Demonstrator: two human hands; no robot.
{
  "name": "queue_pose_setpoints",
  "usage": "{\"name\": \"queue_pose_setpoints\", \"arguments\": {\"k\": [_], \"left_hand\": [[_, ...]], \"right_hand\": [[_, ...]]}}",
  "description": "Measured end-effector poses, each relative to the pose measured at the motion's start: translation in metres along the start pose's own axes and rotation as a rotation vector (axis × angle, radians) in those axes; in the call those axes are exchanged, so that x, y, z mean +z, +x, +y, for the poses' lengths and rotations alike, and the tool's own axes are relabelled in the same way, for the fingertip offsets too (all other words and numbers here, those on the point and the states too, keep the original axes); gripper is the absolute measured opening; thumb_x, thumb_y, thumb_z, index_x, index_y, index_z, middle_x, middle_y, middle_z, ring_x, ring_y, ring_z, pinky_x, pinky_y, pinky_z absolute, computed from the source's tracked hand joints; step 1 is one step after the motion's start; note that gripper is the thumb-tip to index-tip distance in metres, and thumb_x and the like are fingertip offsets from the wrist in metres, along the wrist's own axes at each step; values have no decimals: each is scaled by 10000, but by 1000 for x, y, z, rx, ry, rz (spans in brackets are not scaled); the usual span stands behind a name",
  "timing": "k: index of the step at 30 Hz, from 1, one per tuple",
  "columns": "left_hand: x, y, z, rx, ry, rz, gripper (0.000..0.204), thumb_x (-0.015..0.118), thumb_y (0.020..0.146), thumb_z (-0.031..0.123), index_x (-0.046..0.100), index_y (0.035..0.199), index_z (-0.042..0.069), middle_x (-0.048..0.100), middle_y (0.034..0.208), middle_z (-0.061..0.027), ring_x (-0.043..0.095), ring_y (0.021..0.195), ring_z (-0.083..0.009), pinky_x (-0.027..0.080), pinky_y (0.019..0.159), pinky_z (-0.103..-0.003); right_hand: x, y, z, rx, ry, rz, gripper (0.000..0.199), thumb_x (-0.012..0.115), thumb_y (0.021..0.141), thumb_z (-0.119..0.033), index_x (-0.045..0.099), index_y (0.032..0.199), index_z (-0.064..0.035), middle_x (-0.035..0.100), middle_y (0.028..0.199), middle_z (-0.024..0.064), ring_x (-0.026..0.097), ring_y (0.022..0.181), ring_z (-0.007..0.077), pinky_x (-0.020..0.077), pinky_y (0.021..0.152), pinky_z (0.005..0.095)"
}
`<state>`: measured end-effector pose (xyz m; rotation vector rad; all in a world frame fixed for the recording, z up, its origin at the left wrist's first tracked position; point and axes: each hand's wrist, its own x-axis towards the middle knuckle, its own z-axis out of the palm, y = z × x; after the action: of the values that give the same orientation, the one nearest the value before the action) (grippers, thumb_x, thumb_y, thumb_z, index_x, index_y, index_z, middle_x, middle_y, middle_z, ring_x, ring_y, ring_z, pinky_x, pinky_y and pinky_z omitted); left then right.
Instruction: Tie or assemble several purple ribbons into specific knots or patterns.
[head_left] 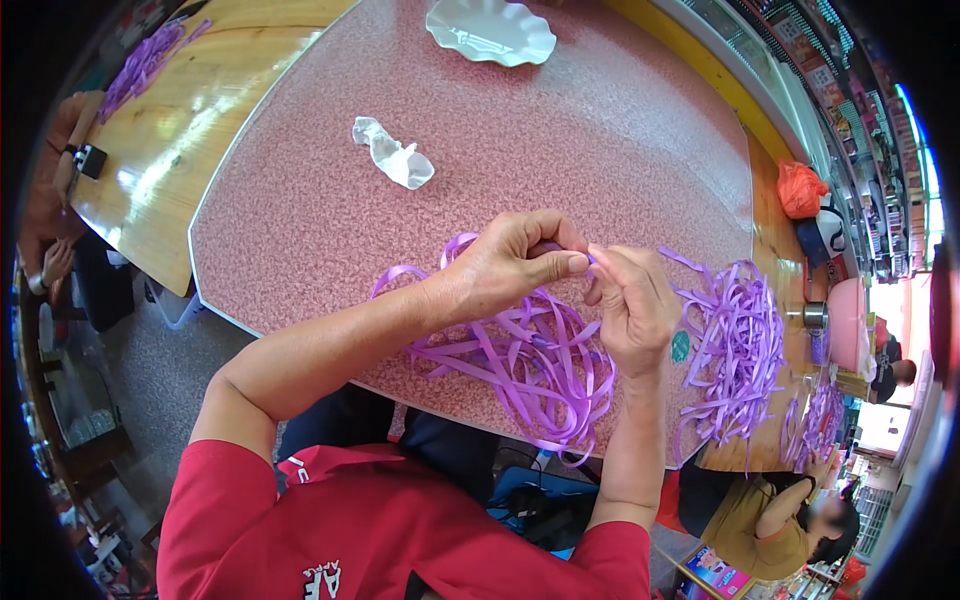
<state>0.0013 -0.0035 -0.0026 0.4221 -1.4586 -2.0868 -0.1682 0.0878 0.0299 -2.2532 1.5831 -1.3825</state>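
Note:
Both my hands meet over the table, pinching a purple ribbon (592,262) between the fingertips. My left hand (522,250) is closed, thumb stretched along the ribbon. My right hand (637,300) comes from the other side with its fingers bent around the same spot; the exact grip is partly hidden. Beneath my hands and forearms lies a loose heap of purple ribbons (535,365), trailing over the table's near edge. A second, denser pile of purple ribbons (735,345) sits to the right of my right hand.
A speckled pink table (300,230) carries a crumpled white tissue (395,155) and a white scalloped plate (490,32). To the right are an orange bag (800,190), a metal cup (815,315) and a pink basin (848,325). Other people sit at left and lower right, with more purple ribbons.

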Motion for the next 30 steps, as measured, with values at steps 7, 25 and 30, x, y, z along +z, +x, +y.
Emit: {"name": "queue_pose_setpoints", "arguments": {"k": [7, 25, 30], "left_hand": [[1, -2, 6, 13, 16, 12, 181, 677, 974, 169, 616, 1056, 20, 647, 951, 7, 596, 899, -38, 493, 759, -199], [6, -4, 4, 94, 113, 41, 112, 671, 955, 49, 639, 1040, -16, 672, 949, -18, 610, 897, -38, 522, 767, -201], [5, -5, 9, 38, 52, 13, 123, 676, 949, 51, 641, 1043, -20, 687, 972, -35, 632, 944, -57, 538, 817, -209]], "right_hand": [[-3, 0, -2, 233, 274, -5, 164, 657, 929, 20, 687, 1090, 14, 658, 953, 105, 640, 661, 129, 532, 565, 236], [-16, 4, -5, 78, 111, -36, 130, 702, 868, 79, 704, 985, 23, 679, 929, 132, 665, 648, 137, 521, 551, 227], [-17, 5, -6, 99, 161, -44, 132, 702, 866, 82, 702, 985, 25, 673, 919, 127, 667, 650, 140, 524, 550, 230]]}}
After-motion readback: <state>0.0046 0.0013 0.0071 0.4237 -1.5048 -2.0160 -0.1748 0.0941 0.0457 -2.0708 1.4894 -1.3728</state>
